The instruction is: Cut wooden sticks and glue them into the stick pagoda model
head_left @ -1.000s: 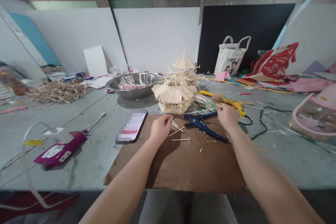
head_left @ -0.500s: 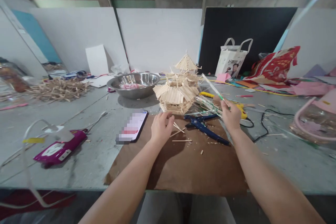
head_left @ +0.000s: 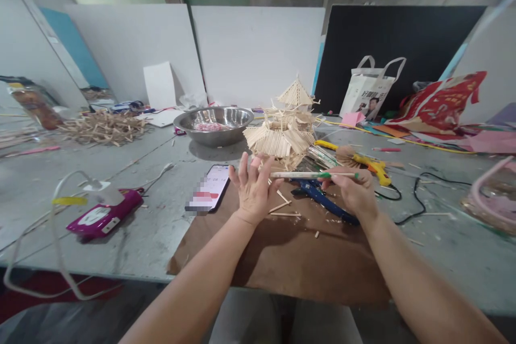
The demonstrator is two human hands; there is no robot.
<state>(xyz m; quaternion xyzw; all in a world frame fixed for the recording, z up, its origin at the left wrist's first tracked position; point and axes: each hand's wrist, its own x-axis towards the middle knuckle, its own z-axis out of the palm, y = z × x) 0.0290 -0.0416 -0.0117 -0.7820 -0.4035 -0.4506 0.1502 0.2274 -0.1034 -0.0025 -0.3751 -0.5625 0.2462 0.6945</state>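
Observation:
Level in front of me, my right hand (head_left: pixel 352 188) is closed on a pair of wrapped chopsticks (head_left: pixel 298 174), long and pale with green print. Its left end comes up to my left hand (head_left: pixel 255 191), whose fingers are spread; whether they touch it I cannot tell. Just behind my hands stands a pagoda model (head_left: pixel 278 142) built of thin wooden sticks. Blue-handled cutters (head_left: pixel 328 201) lie partly hidden under my right hand. Short loose sticks (head_left: pixel 284 214) rest on the brown board (head_left: pixel 306 263). More wrapped chopsticks (head_left: pixel 322 156) lie beside the model.
A phone (head_left: pixel 207 188) lies left of my hands, with a steel bowl (head_left: pixel 213 140) behind it. Further left are a purple power strip (head_left: pixel 107 215) and a pile of wood pieces (head_left: pixel 107 128). At right lie a yellow glue gun (head_left: pixel 374 166) with its black cable and a clear pink-rimmed container (head_left: pixel 489 199).
My right hand has brought the chopsticks down and left, from slanting upward to nearly level. My left hand has lifted off the board and spread its fingers. The view has shifted slightly.

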